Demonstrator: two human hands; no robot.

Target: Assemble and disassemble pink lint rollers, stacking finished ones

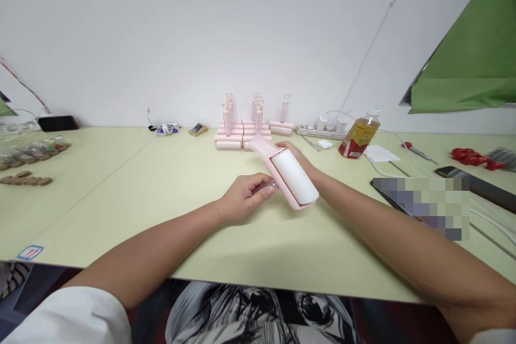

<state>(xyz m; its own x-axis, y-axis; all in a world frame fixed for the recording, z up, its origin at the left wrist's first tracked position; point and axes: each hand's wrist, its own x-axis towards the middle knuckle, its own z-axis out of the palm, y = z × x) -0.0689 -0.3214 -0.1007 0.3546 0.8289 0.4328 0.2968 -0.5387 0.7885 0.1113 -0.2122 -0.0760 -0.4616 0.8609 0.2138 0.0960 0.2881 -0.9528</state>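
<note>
Roller [296, 177], pink-backed with its white face showing, tilts up over the middle of the table [161, 183], between the front edge and the far edge! My right hand [301, 158] tucks in behind it, most of its fingers hidden, so I can't tell how firmly that grip closes. And the left hand [244, 197]? Thumb and fingers pinched together on a small shiny piece [274, 185], right beside the roller; too blurred to say what it is, or whether it joins on. Over by the far edge, around its centre, a cluster of pink rollers [229, 145] sits against the wall, handles upright behind them; the bottle [358, 137] stands to their right. Step in hand, as I judge it: two-handed handling of this one roller, off the surface. The next move calls for a steady right hand and a light, careful left pinch.
</note>
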